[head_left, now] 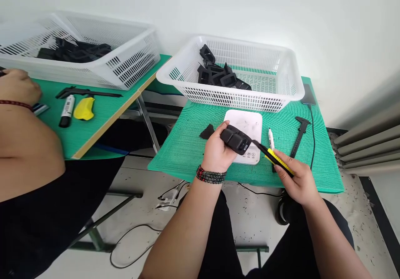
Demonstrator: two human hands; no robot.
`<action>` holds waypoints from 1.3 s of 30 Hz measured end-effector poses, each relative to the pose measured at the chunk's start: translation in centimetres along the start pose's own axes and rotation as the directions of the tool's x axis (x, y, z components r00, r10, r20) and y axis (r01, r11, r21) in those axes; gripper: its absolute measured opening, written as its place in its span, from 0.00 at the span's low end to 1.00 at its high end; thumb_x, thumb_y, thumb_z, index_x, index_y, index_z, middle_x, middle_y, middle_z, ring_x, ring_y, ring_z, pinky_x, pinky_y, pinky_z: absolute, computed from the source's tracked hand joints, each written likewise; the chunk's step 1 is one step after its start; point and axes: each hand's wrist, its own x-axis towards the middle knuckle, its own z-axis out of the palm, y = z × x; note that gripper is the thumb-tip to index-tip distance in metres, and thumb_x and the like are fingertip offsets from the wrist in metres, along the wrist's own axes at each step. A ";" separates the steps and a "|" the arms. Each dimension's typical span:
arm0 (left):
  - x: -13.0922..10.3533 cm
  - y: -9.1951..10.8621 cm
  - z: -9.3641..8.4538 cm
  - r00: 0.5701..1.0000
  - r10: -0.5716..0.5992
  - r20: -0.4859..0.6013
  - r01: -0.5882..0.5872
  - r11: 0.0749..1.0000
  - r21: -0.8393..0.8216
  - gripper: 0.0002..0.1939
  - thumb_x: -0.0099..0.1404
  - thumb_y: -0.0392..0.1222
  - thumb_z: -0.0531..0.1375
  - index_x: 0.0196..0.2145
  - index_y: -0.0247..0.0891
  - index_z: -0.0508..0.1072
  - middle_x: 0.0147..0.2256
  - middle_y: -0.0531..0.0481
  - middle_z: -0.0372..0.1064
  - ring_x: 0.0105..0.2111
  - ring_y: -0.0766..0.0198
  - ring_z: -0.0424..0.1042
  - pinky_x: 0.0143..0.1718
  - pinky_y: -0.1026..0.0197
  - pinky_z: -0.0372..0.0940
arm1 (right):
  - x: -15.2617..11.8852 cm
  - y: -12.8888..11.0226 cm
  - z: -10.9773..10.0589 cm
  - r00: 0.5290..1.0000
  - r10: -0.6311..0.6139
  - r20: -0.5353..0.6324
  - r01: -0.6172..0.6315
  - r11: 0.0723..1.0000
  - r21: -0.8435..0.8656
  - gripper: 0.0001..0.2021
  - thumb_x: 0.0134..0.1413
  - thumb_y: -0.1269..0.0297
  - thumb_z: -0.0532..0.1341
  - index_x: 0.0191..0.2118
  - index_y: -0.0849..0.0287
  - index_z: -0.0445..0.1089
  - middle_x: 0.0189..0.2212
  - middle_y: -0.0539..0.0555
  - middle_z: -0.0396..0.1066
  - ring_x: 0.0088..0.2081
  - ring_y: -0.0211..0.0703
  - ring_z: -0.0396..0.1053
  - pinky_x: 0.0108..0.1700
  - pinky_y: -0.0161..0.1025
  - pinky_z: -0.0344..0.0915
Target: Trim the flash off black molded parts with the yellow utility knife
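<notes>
Basket (233, 94), white slotted plastic, at bench's (178, 145) far edge (black angular parts (215, 73) inside); pinched: black plastic block (236, 139), left hand (217, 152); yellow-black slim tool (279, 161), right hand (296, 181).

- Stacked beaded bracelet (211, 175) is circling the left wrist (215, 164), its small round beads showing dark grey-green and red!
- Black trousers (220, 237) are covering both legs.
- Forearms (184, 225) are showing bare.

Small workshop or assembly room. Evidence: two counters (175, 145) under green mats; white baskets (231, 100) of black molded parts (215, 73), upper left and top centre; calipers (300, 135) at right; white scale (243, 123) at centre; markers (271, 138). Dark shavings litter the floor (250, 225). Co-worker's arm (28, 145) at left edge.
</notes>
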 end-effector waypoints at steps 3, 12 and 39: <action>-0.7 0.0 0.1 0.993 -0.060 0.097 0.050 0.993 0.103 0.05 0.68 0.33 0.59 0.34 0.36 0.74 0.27 0.53 0.71 0.25 0.66 0.72 0.32 0.62 0.70 | 0.1 0.4 -0.2 0.993 0.086 -0.080 -0.084 0.996 0.024 0.22 0.67 0.63 0.61 0.64 0.52 0.71 0.55 0.58 0.78 0.53 0.53 0.79 0.50 0.44 0.77; -0.9 -1.4 -0.4 0.955 -0.167 0.245 0.109 0.967 0.232 0.12 0.69 0.47 0.65 0.36 0.35 0.77 0.31 0.49 0.76 0.30 0.61 0.76 0.34 0.58 0.72 | 0.0 -1.1 2.2 0.928 0.373 0.016 -0.305 0.733 0.608 0.17 0.63 0.54 0.66 0.55 0.52 0.74 0.26 0.47 0.71 0.18 0.35 0.65 0.19 0.34 0.65; -1.3 -1.0 -0.2 0.964 -0.095 0.250 0.016 0.953 0.303 0.02 0.65 0.34 0.64 0.37 0.36 0.76 0.29 0.51 0.75 0.23 0.68 0.74 0.24 0.68 0.68 | 0.3 0.4 -0.3 0.990 0.137 -0.041 -0.124 0.964 0.235 0.21 0.69 0.62 0.60 0.65 0.50 0.71 0.52 0.57 0.80 0.50 0.52 0.79 0.50 0.46 0.77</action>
